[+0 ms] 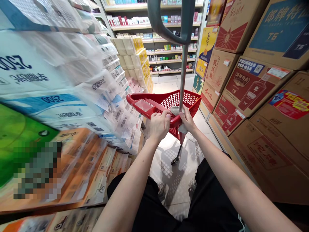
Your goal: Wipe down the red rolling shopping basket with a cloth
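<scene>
A red plastic shopping basket (190, 98) hangs tilted in the aisle in front of me, with a metal pull rod (183, 74) rising to a grey handle (169, 22) near the camera. My left hand (159, 124) is closed over the basket's near rim. My right hand (186, 118) presses a pale cloth (175, 110) against the rim beside the rod, fingers closed on it.
Stacks of wrapped tissue packs (72, 96) fill the left side. Cardboard cartons (260, 96) are piled along the right. A tiled floor (173, 180) runs between them toward shelves of small goods (166, 42) at the back. My knees in black trousers are below.
</scene>
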A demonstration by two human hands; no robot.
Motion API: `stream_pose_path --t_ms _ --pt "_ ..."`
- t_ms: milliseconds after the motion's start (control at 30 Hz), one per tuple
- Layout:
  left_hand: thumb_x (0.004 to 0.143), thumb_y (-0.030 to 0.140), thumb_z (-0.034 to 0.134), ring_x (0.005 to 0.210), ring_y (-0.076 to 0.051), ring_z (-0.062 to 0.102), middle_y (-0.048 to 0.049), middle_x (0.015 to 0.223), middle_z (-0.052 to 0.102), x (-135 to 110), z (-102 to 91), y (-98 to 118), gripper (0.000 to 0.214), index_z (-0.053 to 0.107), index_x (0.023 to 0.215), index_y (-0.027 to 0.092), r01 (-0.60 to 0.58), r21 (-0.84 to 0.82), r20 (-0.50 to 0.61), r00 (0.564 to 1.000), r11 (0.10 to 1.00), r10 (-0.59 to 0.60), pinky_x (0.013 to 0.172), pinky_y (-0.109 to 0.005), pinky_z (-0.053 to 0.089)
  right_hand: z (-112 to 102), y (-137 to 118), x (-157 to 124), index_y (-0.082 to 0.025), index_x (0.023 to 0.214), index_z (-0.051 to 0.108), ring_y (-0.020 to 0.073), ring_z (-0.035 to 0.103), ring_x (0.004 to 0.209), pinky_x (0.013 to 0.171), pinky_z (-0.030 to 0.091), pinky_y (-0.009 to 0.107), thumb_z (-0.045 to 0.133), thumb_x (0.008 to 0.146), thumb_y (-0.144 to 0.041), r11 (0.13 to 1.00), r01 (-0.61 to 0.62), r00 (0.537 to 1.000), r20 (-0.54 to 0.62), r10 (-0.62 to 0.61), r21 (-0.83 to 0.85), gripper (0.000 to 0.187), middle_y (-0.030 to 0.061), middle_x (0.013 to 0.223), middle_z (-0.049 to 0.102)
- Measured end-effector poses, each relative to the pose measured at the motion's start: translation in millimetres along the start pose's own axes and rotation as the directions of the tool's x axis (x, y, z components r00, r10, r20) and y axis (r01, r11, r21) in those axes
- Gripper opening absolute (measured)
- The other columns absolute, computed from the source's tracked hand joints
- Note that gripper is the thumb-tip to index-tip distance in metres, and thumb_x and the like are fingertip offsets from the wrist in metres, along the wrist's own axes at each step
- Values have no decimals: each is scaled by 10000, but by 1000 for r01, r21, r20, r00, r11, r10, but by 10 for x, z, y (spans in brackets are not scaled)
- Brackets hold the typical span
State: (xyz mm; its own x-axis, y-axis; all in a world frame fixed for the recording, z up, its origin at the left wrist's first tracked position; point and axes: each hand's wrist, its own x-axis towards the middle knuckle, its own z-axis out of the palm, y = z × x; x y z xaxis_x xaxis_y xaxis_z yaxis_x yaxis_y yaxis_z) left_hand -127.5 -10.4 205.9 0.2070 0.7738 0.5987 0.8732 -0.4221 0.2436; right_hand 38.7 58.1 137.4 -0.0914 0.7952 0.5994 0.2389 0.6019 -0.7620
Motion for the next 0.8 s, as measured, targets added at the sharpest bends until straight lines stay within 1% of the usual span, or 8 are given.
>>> stream_pose_path --t_ms 67,167,300,400,500,600,700,800 --pt "945 314 167 761 -170 573 -36 764 633 -2 -4 5 414 553 1019 186 3 6 -2 1000 1000 -3 864 -351 312 -47 43 -71 -248 1319 393 188 358 1262 1074 236 398 363 879 -509 998 -37 999 3 37 43 513 47 1339 442" --pt "942 312 174 743 -172 570 -36 738 627 -17 -17 6 412 566 968 186 5 18 -1 1000 1000 -5 861 -354 316 -115 81 -122 -216 1247 461 182 453 1171 1021 312 366 373 874 -486 992 -90 995 -24 93 85 469 60 1253 520" --pt "940 308 186 752 -174 572 -37 744 631 -41 -33 9 398 566 935 191 0 28 -2 1000 1000 0 860 -355 317 -187 53 -82 -186 1045 549 179 568 918 830 442 328 473 804 -486 973 -202 976 -64 210 114 392 48 1011 621" --pt "939 309 190 748 -174 573 -41 759 637 -47 -49 22 391 561 920 187 -18 40 4 1000 999 18 854 -353 320 -254 -21 -44 -173 873 576 164 555 750 671 453 278 559 728 -489 958 -283 954 -89 285 40 348 21 819 617" --pt "938 310 195 737 -171 572 -42 763 640 -48 -61 39 386 559 908 185 -27 45 9 1000 999 27 848 -349 324 -341 -115 -35 -176 690 562 146 508 660 610 425 262 591 703 -487 951 -288 953 -131 273 -109 313 -8 664 555" --pt "937 313 202 741 -170 571 -39 757 639 -50 -55 52 381 561 907 188 -20 44 1 1000 999 20 856 -348 321 -403 -244 -5 -180 577 523 153 513 714 696 433 286 590 715 -502 952 -232 950 -257 178 -199 356 10 687 542" --pt "938 317 202 747 -171 571 -37 744 633 -53 -36 69 382 561 917 188 -8 41 -11 1000 999 9 868 -353 313 -392 -444 131 -175 698 587 178 541 873 830 426 327 519 770 -530 987 -138 928 -358 101 -78 369 51 878 588" --pt "937 313 207 733 -170 569 -34 741 630 -50 -24 95 370 555 936 188 -12 25 -13 1000 1000 12 864 -355 314 -327 -720 398 -182 967 576 186 561 929 831 451 352 345 851 -572 985 -31 951 -298 81 170 467 57 939 608"
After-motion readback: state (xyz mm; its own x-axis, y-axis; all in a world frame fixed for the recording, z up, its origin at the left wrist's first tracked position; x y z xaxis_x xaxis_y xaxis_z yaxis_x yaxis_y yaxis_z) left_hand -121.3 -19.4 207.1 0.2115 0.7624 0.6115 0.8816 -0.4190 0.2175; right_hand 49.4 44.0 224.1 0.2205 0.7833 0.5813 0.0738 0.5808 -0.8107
